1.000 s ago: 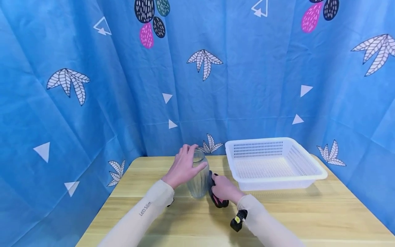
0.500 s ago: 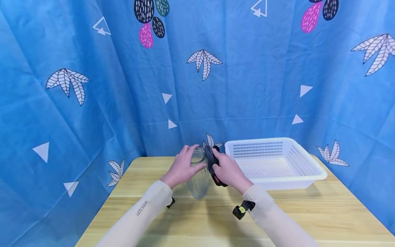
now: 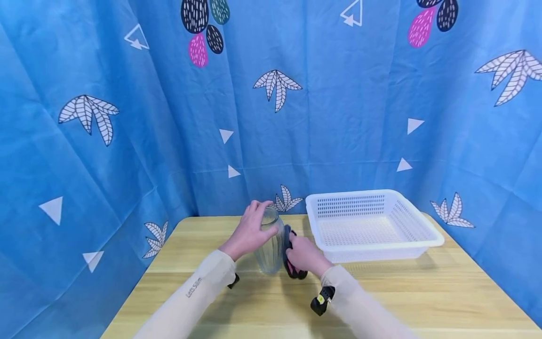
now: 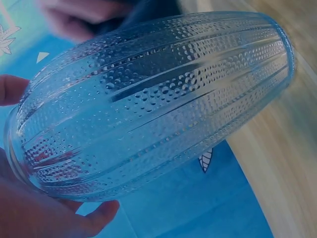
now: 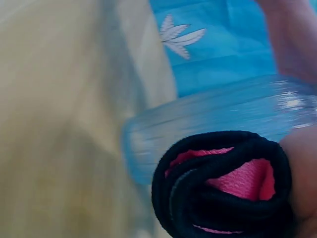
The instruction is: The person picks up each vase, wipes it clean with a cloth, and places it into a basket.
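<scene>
Right hand lowered, gripping black-pink fabric roll beside glass vase, contact unclear; left hand curled round vase's top.

Left sleeve: mine, long, pale cream; dark lettering along the forearm, beginning "Let's". One small black piece beneath its end. Right sleeve: mine, matching cream. Black strap, blocky black unit, yellow patch. My left hand, right hand: bare.

Bright head view, soft shadows on table, glints on glass vase, blurred right-wrist view
</scene>
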Demonstrator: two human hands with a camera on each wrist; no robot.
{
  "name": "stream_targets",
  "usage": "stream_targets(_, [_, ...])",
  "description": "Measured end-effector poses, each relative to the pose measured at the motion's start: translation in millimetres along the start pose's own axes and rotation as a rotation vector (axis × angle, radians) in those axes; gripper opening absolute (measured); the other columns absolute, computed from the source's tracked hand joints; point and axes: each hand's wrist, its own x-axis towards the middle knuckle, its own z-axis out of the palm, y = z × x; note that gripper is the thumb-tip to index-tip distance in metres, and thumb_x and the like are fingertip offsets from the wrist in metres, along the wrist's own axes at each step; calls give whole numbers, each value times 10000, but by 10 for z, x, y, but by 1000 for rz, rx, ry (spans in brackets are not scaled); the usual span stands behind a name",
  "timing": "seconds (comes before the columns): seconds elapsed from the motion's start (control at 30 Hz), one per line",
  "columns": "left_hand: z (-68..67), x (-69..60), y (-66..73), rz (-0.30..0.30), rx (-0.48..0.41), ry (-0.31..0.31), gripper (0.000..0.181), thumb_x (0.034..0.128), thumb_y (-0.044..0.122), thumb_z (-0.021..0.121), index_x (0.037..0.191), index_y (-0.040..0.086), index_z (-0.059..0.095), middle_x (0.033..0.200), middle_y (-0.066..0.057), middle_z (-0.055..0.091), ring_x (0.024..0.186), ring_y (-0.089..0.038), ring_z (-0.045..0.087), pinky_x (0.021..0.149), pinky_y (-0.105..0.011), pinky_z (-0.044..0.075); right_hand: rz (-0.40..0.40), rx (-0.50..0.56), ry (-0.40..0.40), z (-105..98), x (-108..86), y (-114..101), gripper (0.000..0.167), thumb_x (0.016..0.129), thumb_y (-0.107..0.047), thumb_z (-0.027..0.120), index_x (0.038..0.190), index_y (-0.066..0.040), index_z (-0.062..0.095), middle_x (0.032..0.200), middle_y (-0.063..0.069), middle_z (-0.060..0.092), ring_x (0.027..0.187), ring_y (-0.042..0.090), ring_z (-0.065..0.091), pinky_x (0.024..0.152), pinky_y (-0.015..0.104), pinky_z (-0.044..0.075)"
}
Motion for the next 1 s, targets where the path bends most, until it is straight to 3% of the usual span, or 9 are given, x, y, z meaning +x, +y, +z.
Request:
stream_targets(0.1, [8,-7,-9,0,45,4,740,896,448,642,1530,168,382,1327,-41,485,1249,-244,449,1037,-500,399,13,10,-79,137,-15,97,499,961,-99,513,1426,75,464,559,14,578,424,143,550,489,314,455])
stream_targets(0.2, [23,-1,-10,-3,90,12,781,919,542,620,1546,160,354,1433,-56,474,1346,-283,420,1083,-540,360,14,16,-106,186,-18,157,489,950,-88,531,1409,74,483,595,25,590,438,141,559,503,315,474])
stream_targets(0.37, [49,-5,-21,-29,107,34,798,906,600,624,1537,175,381,1475,-29,486,1368,-293,423,1107,-560,346,19,19,-113,116,-4,179,557,942,-92,564,1459,79,445,828,129,680,445,140,559,576,329,515])
stream_targets(0.5, [49,-30,-43,-57,65,51,792,869,604,684,1515,227,425,1491,1,501,1390,-289,416,1136,-579,317,12,45,-51,-33,-40,105,601,951,-109,578,1512,20,405,980,189,695,438,137,539,537,335,498])
stream_targets(0.6, [20,-38,-43,-68,16,38,797,847,603,719,1507,258,434,1498,17,504,1405,-278,412,1148,-570,309,-14,56,29,-194,-77,-23,609,963,-106,567,1540,-36,384,938,190,691,444,149,551,495,327,479])
stream_targets(0.77, [-6,-13,-21,-25,-72,-16,744,880,501,732,1502,212,441,1474,-3,517,1391,-269,429,1132,-524,357,-92,-6,198,-389,-88,-195,622,934,-83,573,1534,-62,410,1069,206,698,606,169,599,592,338,502])
stream_targets(0.83, [-3,-5,-19,-8,-94,-27,716,889,435,735,1495,189,444,1463,-30,520,1381,-273,430,1123,-512,373,-118,-43,238,-394,-76,-221,620,923,-79,583,1521,-41,424,1175,214,680,740,188,625,675,354,518])
stream_targets(1.0, [5,-6,-26,-7,-98,-12,690,890,401,732,1486,199,448,1437,-10,524,1362,-250,431,1107,-496,393,-93,-89,212,-273,-25,-198,617,942,-90,576,1517,30,388,1210,263,647,947,292,665,798,431,544])
